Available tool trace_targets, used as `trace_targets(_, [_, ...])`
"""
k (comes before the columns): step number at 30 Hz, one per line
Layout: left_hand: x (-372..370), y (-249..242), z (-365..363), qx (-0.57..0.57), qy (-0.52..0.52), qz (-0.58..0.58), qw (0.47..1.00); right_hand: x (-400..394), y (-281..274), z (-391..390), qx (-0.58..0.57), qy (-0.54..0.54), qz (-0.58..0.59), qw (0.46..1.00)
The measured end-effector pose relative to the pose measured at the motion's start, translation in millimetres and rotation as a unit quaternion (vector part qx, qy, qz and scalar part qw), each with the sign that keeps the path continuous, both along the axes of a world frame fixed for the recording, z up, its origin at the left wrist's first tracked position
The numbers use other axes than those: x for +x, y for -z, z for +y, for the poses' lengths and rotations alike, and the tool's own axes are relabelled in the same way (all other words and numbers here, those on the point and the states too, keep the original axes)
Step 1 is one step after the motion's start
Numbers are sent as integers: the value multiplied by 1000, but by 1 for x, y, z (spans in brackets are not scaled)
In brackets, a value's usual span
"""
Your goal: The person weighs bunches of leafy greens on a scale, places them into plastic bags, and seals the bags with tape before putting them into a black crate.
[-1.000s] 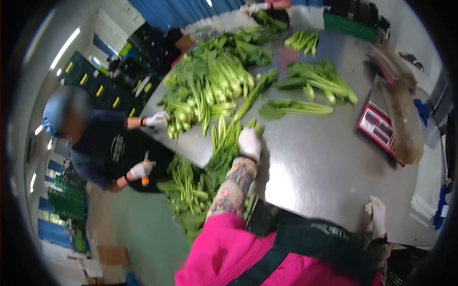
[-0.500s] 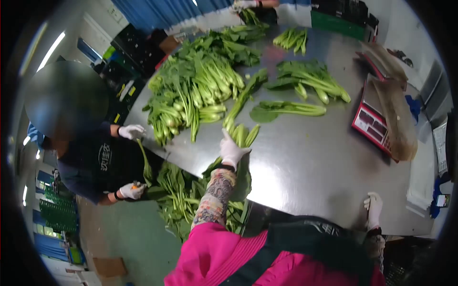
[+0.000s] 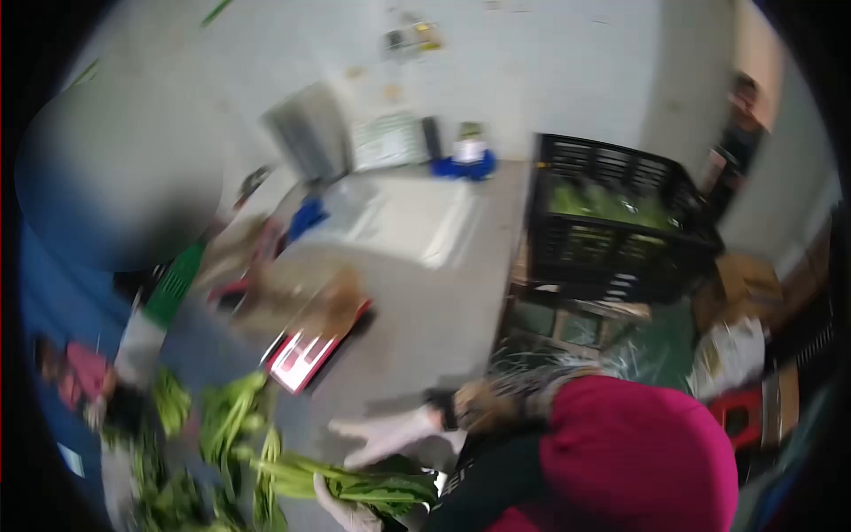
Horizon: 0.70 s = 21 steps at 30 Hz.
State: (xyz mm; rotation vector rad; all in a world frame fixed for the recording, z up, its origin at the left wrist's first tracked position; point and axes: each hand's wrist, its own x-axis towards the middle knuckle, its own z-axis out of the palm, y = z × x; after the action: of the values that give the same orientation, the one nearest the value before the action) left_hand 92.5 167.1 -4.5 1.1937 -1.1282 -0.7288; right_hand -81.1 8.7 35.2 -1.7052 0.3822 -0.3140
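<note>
In the lower middle my left hand [image 3: 347, 509], in a white glove, is wrapped round a bunch of leafy greens [image 3: 310, 476] with pale green stems. The bunch lies sideways, its leaves towards my body. Just above it my right hand [image 3: 394, 436], gloved too, is stretched out with its fingers apart over the metal table [image 3: 425, 310]; nothing shows in it. More greens [image 3: 232, 417] lie on the table to the left of my hands. Motion blurs the view.
A red scale [image 3: 306, 359] with brown material over it stands beyond my hands. Behind it are white sheets [image 3: 417, 217] and a blue cloth [image 3: 306, 217]. A black crate [image 3: 620, 257] with bagged greens stands at the right. People are at the far left and far right.
The view has swung to the right, bringing the crate and wall into sight. My left hand now holds the bunch near my right hand. The nearby co-worker has left the view.
</note>
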Motion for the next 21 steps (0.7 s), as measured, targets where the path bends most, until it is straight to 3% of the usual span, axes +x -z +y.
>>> trace_targets(1, [-35,-35,-17,40,-87,30,995,-3,-44,14,149,-50,-80,984])
trace_targets(3, [-26,-10,-55,-106,-92,-66,988,2,-51,20,102,-23,-39,994])
trace_targets(4, [-33,-26,-68,-108,-70,-65,990,-6,-56,16,100,-2,-42,994])
trace_targets(6, [-62,-70,-80,145,-21,165,975,-35,-64,14,173,-20,-124,977])
trace_targets(7, [-63,-64,-85,147,-7,167,975,-43,-64,9,171,-6,-122,978])
trace_targets(9, [-48,-39,-89,144,92,212,962,-52,-59,-1,50,91,-44,994])
trace_targets(11, [-42,-34,-100,143,139,236,951,-68,-58,-9,182,107,-101,972])
trace_targets(14, [-24,-47,-114,129,165,243,947,-107,-90,-32,247,103,-23,963])
trace_targets(15, [-3,-33,-122,123,68,137,981,-114,-95,-40,273,99,-17,957])
trace_targets(16, [28,-10,-123,125,-47,26,991,-108,-70,-64,185,101,-113,971])
trace_targets(17, [43,-15,-124,107,-69,-20,992,-129,-88,-84,150,91,-36,984])
trace_targets(18, [57,-19,-118,144,-120,-13,982,-133,-157,-77,224,186,41,956])
trace_targets(20, [90,-21,-107,240,-306,-190,901,-133,-182,-115,-19,173,42,984])
trace_targets(21, [140,27,-99,243,-352,-330,841,-117,-189,-128,103,213,5,972])
